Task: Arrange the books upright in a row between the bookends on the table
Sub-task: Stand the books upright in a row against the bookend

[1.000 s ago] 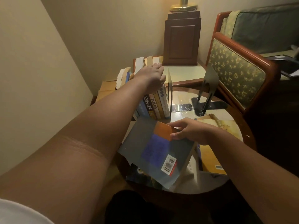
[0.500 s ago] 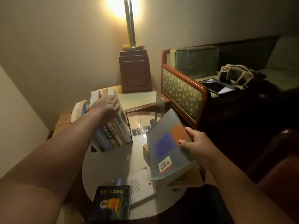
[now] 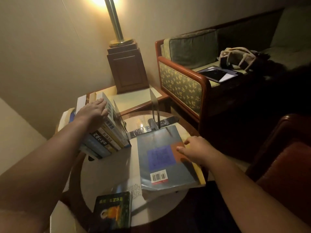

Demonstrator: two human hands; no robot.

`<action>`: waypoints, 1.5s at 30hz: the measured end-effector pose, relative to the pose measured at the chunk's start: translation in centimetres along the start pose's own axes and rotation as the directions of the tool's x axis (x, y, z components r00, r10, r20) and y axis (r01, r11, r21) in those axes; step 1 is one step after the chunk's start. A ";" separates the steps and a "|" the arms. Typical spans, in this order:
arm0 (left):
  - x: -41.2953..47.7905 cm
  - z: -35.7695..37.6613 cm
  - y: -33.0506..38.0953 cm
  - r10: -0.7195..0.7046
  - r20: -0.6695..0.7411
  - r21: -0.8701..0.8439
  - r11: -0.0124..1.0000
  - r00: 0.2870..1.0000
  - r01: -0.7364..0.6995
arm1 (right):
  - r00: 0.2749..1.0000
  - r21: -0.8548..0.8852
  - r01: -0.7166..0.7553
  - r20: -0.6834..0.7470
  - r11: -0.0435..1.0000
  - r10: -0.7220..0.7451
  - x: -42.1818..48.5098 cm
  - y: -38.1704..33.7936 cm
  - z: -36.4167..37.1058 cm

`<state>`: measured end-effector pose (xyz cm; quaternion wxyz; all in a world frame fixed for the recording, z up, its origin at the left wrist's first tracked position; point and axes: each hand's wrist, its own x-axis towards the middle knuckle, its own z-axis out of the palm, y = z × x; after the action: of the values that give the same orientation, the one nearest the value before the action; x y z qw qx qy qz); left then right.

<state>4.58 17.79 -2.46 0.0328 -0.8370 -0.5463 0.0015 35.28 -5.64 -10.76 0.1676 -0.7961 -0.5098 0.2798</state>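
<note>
a row of upright books [image 3: 107,137] is leaning on the round table [image 3: 107,172], tilted toward the left, with a thin bookend [image 3: 120,121] against its right face. the left hand [image 3: 93,113] is laid flat and open over the top edges of the row, bracing it and gripping nothing. a second bookend [image 3: 155,113] is standing apart on the far side of the table, so that a gap is left between the two.

a large grey book [image 3: 166,158] is lying flat, back cover up, on a yellow book [image 3: 200,175] whose edge shows beneath it. the right hand [image 3: 197,151] is resting on the grey book's right edge with loose, spread fingers; whether anything is pinched underneath cannot be told.

the step in hand is judged to be the lifting of this grey book to stand it in the row. it is best taken by the long right edge, with the thumb on top and the fingers slid under, then turned upright before it is carried left. because the cover is broad and likely heavy, a firm pinch near the middle of the edge is advised. the leaning row should be pressed upright first, and the near bookend will probably have to be shifted right for room. a small dark book [image 3: 112,212] and a loose printed sheet [image 3: 134,190] near the front rim are left for later.
</note>
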 end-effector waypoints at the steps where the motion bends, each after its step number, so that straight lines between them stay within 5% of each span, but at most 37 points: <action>1: 0.0 0.0 0.0 0.008 -0.003 0.005 1.000 1.000 -0.008 | 0.999 0.028 0.004 -0.032 1.000 -0.003 1.3 0.0 -0.1; 9: 0.0 0.3 -0.2 0.053 -0.065 0.023 0.998 0.996 -0.052 | 0.984 0.284 0.094 0.121 0.954 -0.133 8.3 0.1 0.6; 15: -0.1 0.4 -0.4 0.025 -0.054 -0.003 1.000 0.998 -0.025 | 0.982 0.430 0.134 0.064 0.893 -0.178 8.3 0.4 1.2; 21: -0.5 0.0 0.3 -0.024 -0.040 -0.029 0.999 0.999 0.023 | 0.943 0.514 0.333 -0.203 0.790 -0.265 5.9 -1.1 1.7; 27: -0.6 -0.5 0.9 -0.041 -0.027 -0.048 0.998 0.999 0.039 | 0.882 0.595 0.439 -0.427 0.673 -0.197 3.2 -4.6 2.1; 36: -1.2 -1.1 1.5 -0.050 0.002 -0.048 0.998 0.999 0.050 | 0.619 0.353 0.688 -0.741 0.634 -0.259 1.8 -13.5 -0.9; 45: -0.9 -0.8 1.2 -0.032 -0.017 -0.037 0.999 0.999 0.032 | 0.583 0.223 0.625 -0.770 0.748 -0.258 4.3 -18.5 3.3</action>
<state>5.34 16.40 -1.79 0.0221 -0.8286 -0.5592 -0.0166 21.39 6.06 -4.35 0.6017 -0.6140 -0.5105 0.0209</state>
